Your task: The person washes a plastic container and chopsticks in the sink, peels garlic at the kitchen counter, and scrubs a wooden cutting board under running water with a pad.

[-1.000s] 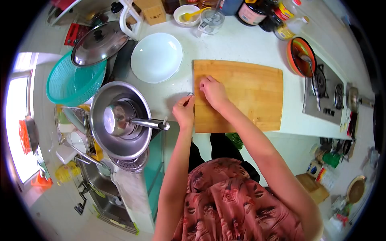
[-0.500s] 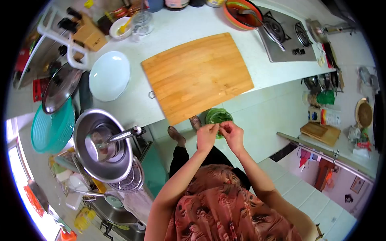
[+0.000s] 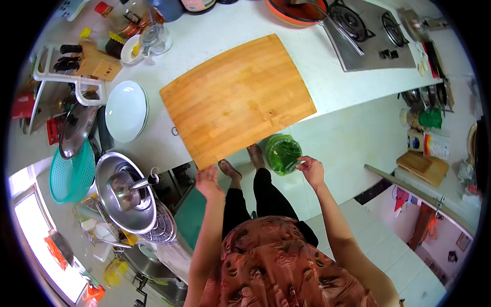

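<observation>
My left hand point(image 3: 208, 182) is raised beside the lower left corner of the wooden cutting board point(image 3: 238, 97). Its fingers look loosely stretched, and I see nothing in them. On the other side, my right hand point(image 3: 312, 171) is at the rim of a green bin point(image 3: 275, 166) lined with a green bag. The thumb and fingers there are pinched together; whatever they hold, if anything, is too small to make out. Pale scraps show inside the bin, which stands on the floor below the counter.
White plates point(image 3: 126, 111) lie left of the board. A steel basin point(image 3: 105, 202) with a ladle sits by a teal colander point(image 3: 64, 179). A knife block point(image 3: 99, 61), a glass jar point(image 3: 156, 40), an orange-rimmed bowl point(image 3: 296, 21) and a gas stove point(image 3: 363, 43) line the counter.
My hands were together over the bin and have moved apart. The left went left toward the board's corner, the right a little right and down. More of the bin shows, and the view has shifted.
</observation>
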The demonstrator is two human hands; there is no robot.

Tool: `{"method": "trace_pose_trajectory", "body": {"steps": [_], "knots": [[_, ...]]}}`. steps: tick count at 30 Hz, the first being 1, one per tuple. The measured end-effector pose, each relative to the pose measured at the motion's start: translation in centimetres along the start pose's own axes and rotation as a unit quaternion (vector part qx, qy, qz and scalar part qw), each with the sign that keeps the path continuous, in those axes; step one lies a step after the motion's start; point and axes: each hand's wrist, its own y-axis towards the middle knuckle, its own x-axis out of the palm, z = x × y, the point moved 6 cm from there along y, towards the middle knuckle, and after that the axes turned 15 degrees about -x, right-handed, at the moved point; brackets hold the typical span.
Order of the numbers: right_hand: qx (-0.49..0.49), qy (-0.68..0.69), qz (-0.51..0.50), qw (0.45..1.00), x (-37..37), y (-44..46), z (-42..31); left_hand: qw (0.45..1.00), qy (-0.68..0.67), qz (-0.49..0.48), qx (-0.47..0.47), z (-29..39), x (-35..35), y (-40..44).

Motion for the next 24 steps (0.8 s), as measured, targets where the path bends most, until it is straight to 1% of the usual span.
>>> {"method": "trace_pose_trajectory", "body": {"steps": [1,3,4,5,6,8,11,12,13,15,17,19,21,23,24], "knots": [[0.05,0.06,-0.037,0.996,0.1,1.1,-0.4,1.0,-0.008,-0.015,0.01,1.4,0.8,-0.2],[-0.061,0.092,-0.011,0.994,0.5,3.3,-1.5,0.998,-0.027,-0.045,0.032,3.9,1.4,-0.1],[-0.111,0.118,-0.008,0.987,0.3,4.2,-3.0,0.998,-0.023,-0.064,0.015,4.0,1.9,0.0],[-0.162,0.145,-0.007,0.976,0.0,5.0,-4.5,0.998,-0.006,-0.059,0.007,4.1,2.0,0.1],[-0.135,0.224,-0.054,0.964,0.1,5.7,-5.6,0.999,0.009,-0.054,-0.002,4.2,2.2,0.1],[-0.069,0.368,-0.153,0.915,0.1,6.3,-8.4,0.998,0.039,-0.037,-0.037,3.7,2.1,-0.6],[0.015,0.503,-0.176,0.846,-0.5,6.2,-11.1,0.992,0.107,-0.005,-0.07,4.2,3.4,-6.6],[0.025,0.585,-0.173,0.792,0.0,6.5,-10.6,0.989,0.112,-0.071,-0.065,3.8,4.0,-7.5],[0.03,0.634,-0.137,0.76,-0.3,6.8,-10.8,0.983,0.116,-0.134,-0.056,3.6,4.7,-8.7],[0.046,0.723,-0.068,0.686,-0.7,7.1,-11.1,0.954,0.2,-0.214,-0.056,3.2,6.3,-10.5],[0.051,0.732,-0.026,0.679,-1.0,8.0,-8.0,0.936,0.189,-0.294,-0.044,3.8,8.1,-13.4],[0.007,0.758,-0.082,0.647,-1.7,7.5,-7.4,0.925,0.207,-0.318,0.024,4.5,7.7,-14.8],[0.015,0.785,-0.103,0.611,-1.5,6.0,-7.2,0.922,0.234,-0.306,0.043,5.5,5.3,-16.1],[-0.04,0.779,-0.147,0.608,-2.0,3.6,-9.4,0.905,0.288,-0.297,0.097,6.5,1.2,-18.0],[-0.05,0.769,-0.164,0.616,-2.0,2.6,-10.4,0.902,0.273,-0.321,0.091,6.7,-1.2,-19.2]]}}
